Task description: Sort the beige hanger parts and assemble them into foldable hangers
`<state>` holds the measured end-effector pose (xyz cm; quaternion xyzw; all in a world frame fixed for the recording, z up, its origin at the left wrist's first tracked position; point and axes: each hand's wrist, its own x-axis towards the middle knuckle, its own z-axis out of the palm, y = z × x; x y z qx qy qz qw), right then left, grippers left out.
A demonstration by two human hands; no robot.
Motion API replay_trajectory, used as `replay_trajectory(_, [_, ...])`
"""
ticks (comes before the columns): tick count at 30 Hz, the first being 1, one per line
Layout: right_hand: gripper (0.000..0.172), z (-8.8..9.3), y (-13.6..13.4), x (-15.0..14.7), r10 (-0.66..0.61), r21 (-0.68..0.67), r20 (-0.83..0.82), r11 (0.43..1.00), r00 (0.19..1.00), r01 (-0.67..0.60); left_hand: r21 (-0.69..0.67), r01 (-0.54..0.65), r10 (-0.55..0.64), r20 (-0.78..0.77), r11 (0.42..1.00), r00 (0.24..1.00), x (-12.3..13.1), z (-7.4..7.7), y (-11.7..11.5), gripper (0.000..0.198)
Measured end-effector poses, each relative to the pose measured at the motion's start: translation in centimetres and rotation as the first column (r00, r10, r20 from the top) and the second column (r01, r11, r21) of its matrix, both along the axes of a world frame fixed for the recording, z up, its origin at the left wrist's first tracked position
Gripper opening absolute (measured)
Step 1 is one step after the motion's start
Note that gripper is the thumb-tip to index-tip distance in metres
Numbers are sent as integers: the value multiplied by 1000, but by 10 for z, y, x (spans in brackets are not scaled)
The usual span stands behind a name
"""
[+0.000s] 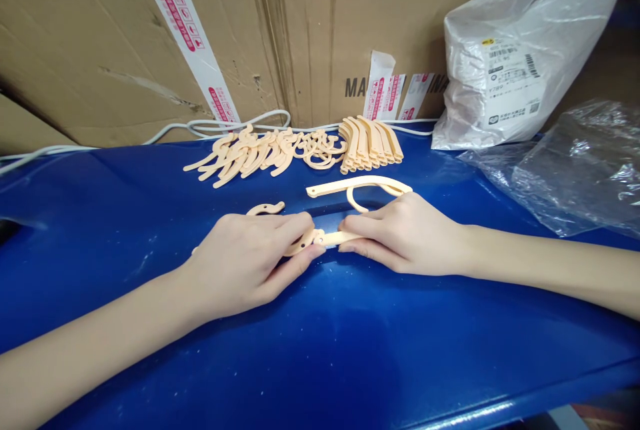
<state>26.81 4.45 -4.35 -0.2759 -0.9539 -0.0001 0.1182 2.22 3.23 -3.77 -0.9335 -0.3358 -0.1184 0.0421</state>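
My left hand [250, 260] and my right hand [405, 233] meet at the middle of a blue table [325, 350]. Each pinches one cream plastic piece, and the two pieces [320, 239] touch end to end between my fingertips. The left one is curved and has a small hole. Just behind my right hand lies a joined cream part [360, 185] with a long arm and a loop. A small cream hook piece [265, 208] lies behind my left hand.
Rows of loose cream pieces [255, 153] and a stacked bundle [370, 143] lie at the table's back. Cardboard boxes [310, 30] form a wall behind, with white cables [150, 133] along their base. Plastic bags [515, 50] sit at the right.
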Motion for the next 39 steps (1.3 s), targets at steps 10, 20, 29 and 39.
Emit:
replay_trajectory(10, [38, -4, -3, 2, 36, 182, -19, 983, 999, -31, -273, 17, -1, 60, 962, 998, 1, 7, 5, 33])
replay_trajectory(20, [38, -5, -1, 0, 39, 171, -89, 985, 995, -23, -386, 63, 6, 176, 920, 984, -3, 6, 5, 25])
replay_trajectory(29, [36, -8, -1, 2, 22, 233, -86, 972, 996, -2, -508, 136, -13, 237, 851, 971, -6, 5, 13, 24])
replay_trajectory(39, [36, -9, 0, 4, 13, 281, -106, 960, 994, 17, -615, 224, -33, 306, 756, 951, -6, 5, 24, 28])
